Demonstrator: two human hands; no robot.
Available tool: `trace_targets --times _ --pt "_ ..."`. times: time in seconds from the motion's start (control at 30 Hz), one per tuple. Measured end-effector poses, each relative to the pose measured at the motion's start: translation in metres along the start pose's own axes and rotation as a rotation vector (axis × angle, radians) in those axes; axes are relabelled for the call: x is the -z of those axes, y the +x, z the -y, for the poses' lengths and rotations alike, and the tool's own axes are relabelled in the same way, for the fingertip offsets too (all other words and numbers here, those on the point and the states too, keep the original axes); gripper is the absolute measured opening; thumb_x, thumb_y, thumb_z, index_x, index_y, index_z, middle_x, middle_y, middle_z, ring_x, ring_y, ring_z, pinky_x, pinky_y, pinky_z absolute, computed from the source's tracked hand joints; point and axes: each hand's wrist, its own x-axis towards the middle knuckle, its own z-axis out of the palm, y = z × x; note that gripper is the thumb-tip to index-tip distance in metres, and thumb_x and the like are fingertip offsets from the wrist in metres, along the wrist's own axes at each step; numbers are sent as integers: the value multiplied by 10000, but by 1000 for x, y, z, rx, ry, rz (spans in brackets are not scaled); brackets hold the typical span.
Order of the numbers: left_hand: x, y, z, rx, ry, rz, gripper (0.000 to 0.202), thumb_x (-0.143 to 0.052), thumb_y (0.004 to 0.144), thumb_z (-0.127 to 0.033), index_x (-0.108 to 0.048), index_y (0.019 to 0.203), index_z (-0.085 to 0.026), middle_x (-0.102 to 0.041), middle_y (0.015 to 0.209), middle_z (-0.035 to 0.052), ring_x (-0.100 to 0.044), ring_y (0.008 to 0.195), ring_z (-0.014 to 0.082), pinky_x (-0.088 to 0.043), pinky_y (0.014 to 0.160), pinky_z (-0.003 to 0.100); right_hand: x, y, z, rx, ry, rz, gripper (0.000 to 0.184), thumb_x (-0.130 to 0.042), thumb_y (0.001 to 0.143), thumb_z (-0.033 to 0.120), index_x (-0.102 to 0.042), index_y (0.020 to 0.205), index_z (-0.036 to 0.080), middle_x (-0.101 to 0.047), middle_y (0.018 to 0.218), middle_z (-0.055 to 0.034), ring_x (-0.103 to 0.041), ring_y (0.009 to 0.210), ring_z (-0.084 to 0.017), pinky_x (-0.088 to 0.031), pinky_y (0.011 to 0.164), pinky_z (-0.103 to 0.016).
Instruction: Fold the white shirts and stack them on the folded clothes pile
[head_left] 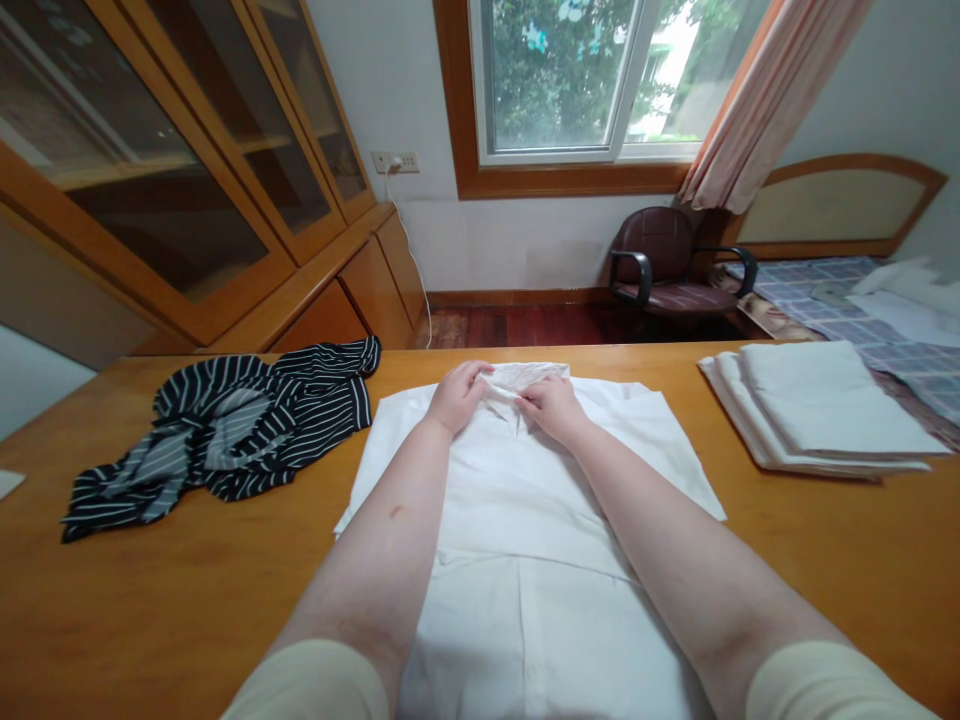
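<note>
A white shirt [525, 500] lies spread on the wooden table in front of me, its collar end toward the far edge and its lower part reaching toward my body. My left hand [457, 396] pinches the left side of the shirt's collar. On the collar's right side, my right hand [553, 408] has its fingers closed on the cloth. Between the two hands the collar fabric stands slightly raised and creased. Both forearms lie over the shirt and hide parts of it.
On the left of the table [795, 580] lies a crumpled black-and-white striped garment [232, 425]. A stack of folded white cloth [832, 400] sits at the right. Beyond the table are a brown armchair [667, 260], a glass-door cabinet [225, 290] and a bed [810, 290].
</note>
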Motion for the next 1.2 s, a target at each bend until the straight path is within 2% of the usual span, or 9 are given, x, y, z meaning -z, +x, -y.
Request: trace_targets --times 0.27,0.4,0.5,0.63,0.7,0.93,1.03,1.13,1.2 --pt "-4 4 2 41 101 24 157 -483 863 -277 -618 875 -197 -634 900 35 -575 897 179 -447 836 305 0 0 3 -17 7 -19 264 -595 814 403 -692 699 186 -678 710 -43 -539 798 -190 -313 793 -304" --pt "-6 5 -1 12 41 10 146 -493 859 -273 -616 878 -198 -638 902 34 -580 898 171 -452 837 297 3 -1 7 56 22 -19 367 -457 913 406 -684 723 189 -681 720 -37 -554 796 -172 -270 913 -329" --pt "-7 3 -1 46 -37 -23 177 -516 843 -272 -615 967 -194 -643 976 41 -583 911 167 -466 823 287 1 0 7 75 8 -2 285 -466 918 320 -697 800 203 -703 795 -34 -566 820 -170 -251 939 -337" --pt "-7 0 1 119 -99 -27 345 -531 833 -299 -562 1159 -190 -633 1051 52 -584 920 172 -473 815 292 -3 4 4 64 -15 13 255 -525 882 320 -703 750 194 -696 736 -46 -568 760 -172 -327 809 -291" --pt "-5 0 1 124 -105 -16 335 -488 860 -322 -567 1158 -189 -634 1048 53 -584 931 172 -467 833 296 -4 4 3 42 -10 -8 244 -556 863 340 -709 740 196 -698 730 -47 -570 748 -173 -339 767 -282" --pt "-9 8 -13 209 174 21 230 -607 764 -332 -637 960 -216 -647 957 41 -594 885 194 -466 798 301 -1 -1 3 85 9 -26 315 -545 862 403 -692 681 192 -685 683 -42 -580 709 -164 -366 764 -285" --pt "-13 11 -18 296 220 59 296 -647 717 -269 -644 1010 -232 -669 915 28 -606 854 197 -467 763 289 2 -1 -5 14 31 -190 319 -485 891 400 -693 796 176 -694 810 -83 -593 820 -197 -387 811 -306" --pt "-12 10 -17 362 265 62 374 -678 695 -279 -656 1066 -248 -689 874 26 -620 809 211 -469 733 301 5 2 -21 -126 82 -403 293 -524 853 331 -641 1052 151 -643 1106 -130 -543 1054 -247 -364 934 -362" --pt "-10 10 -15 364 293 53 374 -683 700 -297 -670 1070 -248 -702 879 35 -628 819 225 -471 742 314 5 5 -34 -200 172 -416 406 -557 812 309 -574 1182 142 -577 1236 -142 -512 1118 -255 -364 956 -383"
